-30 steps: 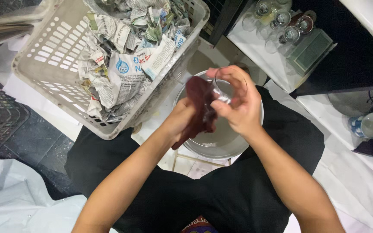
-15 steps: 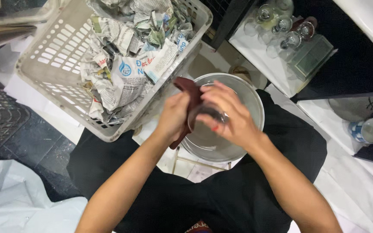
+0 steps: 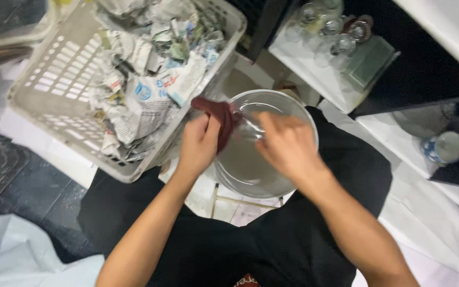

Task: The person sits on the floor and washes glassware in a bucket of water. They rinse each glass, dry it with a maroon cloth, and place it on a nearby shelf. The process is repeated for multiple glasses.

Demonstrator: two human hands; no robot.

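Left hand [image 3: 200, 144] clamped on cloth [image 3: 220, 118], now at basin [image 3: 251, 178] rim beside basket [image 3: 67, 95]. Right hand [image 3: 289, 144], blurred, grips glass [image 3: 248, 125]; both shifted left since earlier.

Floor [image 3: 33, 191]: dark tile, partly covered by white sheeting [image 3: 442, 212]. On it: pale slotted plastic laundry basket [image 3: 54, 79], a metal basin [image 3: 272, 175] just beside the basket, clear drinking glasses [image 3: 325, 32] grouped at top, one capped container [image 3: 444, 148] at right.
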